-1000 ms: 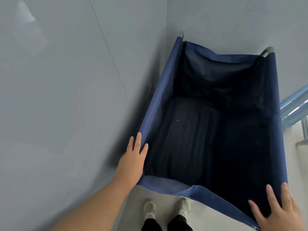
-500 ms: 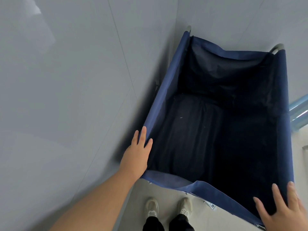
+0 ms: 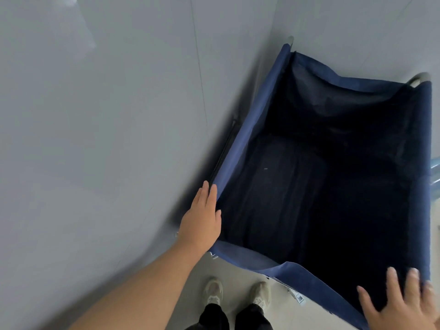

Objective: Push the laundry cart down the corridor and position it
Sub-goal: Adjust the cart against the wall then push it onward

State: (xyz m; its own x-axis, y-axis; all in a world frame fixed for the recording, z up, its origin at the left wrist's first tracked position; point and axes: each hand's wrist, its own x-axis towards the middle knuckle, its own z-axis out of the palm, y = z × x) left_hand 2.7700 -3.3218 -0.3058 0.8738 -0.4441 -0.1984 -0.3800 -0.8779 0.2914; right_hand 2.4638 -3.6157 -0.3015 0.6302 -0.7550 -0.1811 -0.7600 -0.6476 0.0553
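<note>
While the left hand point(image 3: 201, 225) and right hand point(image 3: 402, 306) lie flat and unclenched on its near corners, the laundry cart point(image 3: 240, 148) gapes: deep, rectangular, navy fabric slung from metal tubing.

Matt blue cloth laundry cart point(image 3: 245, 129), metal-framed.

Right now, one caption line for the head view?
Both hands, left and right, rest flat on the empty blue laundry cart's near corners beside the grey wall.

Both hands, left point(image 3: 201, 225) and right point(image 3: 400, 306), rest flat on the laundry cart point(image 3: 242, 139) rim.
</note>
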